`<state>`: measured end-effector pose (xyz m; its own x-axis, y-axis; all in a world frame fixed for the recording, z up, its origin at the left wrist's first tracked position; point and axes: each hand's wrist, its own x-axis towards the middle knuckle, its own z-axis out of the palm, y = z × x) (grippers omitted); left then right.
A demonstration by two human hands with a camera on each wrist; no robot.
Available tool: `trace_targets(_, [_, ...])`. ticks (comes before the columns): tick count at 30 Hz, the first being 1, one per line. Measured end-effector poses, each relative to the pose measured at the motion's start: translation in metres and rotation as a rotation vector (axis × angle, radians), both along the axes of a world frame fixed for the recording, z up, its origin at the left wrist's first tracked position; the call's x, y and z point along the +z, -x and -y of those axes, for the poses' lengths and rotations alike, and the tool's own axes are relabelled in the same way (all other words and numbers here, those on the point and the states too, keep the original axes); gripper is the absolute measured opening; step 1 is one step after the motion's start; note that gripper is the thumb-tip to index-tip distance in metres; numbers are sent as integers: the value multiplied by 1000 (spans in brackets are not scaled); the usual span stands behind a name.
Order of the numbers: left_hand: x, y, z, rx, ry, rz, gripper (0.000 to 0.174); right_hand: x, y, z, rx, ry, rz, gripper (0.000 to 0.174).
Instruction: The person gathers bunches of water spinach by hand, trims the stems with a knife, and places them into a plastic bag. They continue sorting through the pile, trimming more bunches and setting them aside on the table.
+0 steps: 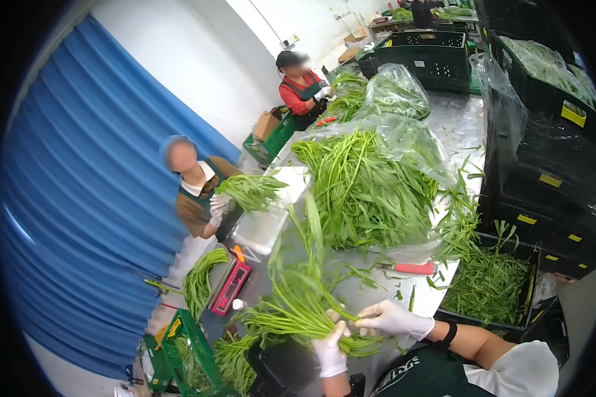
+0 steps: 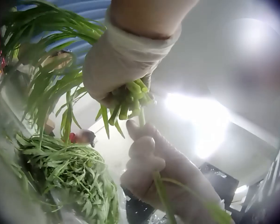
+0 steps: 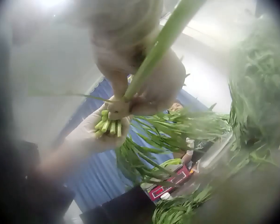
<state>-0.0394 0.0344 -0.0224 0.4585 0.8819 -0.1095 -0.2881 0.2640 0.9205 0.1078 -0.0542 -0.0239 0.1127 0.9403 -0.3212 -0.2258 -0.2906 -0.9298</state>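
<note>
My gloved left hand (image 1: 330, 351) grips a bunch of long green stems (image 1: 291, 317) near their cut ends, leaves spreading to the left. In the left wrist view the left hand (image 2: 119, 65) wraps round the bundle, and the cut ends (image 2: 130, 100) poke out below it. Close beside them my gloved right hand (image 1: 396, 319) pinches a stem; the left wrist view shows that stem (image 2: 162, 196) running through the fingers of the right hand (image 2: 163, 172). In the right wrist view a thick stem (image 3: 158, 51) crosses the right hand (image 3: 154, 84).
A large leafy pile (image 1: 371, 185) covers the table's middle, with a red-handled knife (image 1: 414, 268) nearer me. A red scale (image 1: 232, 289) stands left, a crate of greens (image 1: 490, 281) right, stacked black crates (image 1: 549, 178) beyond. Two people work along the table's left side.
</note>
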Motion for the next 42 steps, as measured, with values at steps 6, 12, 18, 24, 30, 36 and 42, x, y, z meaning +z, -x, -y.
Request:
trace_targets(6, [-13,-9,8,0,-39,-23,35,-14,-2,0,5,-133,105,24])
trace_targets(12, [-10,-15,9,188,77,31,32,-37,-52,24,-650,-427,-102,23])
trace_targets(18, [-6,-13,-3,200,89,81,30,-18,-58,48,-698,-368,155,47])
trace_targets(24, [-3,-16,4,162,45,12,29,-16,-1,35,-99,-466,1224,26])
trace_targets(30, [2,-11,17,16,49,-19,27,-18,11,19,-161,-656,1339,16])
trace_targets(36, [3,-4,19,-45,116,59,18,-46,1,28,-156,-711,1195,9])
trace_targets(42, [27,42,-15,270,-44,256,22,17,-78,48,-1157,-718,-653,42])
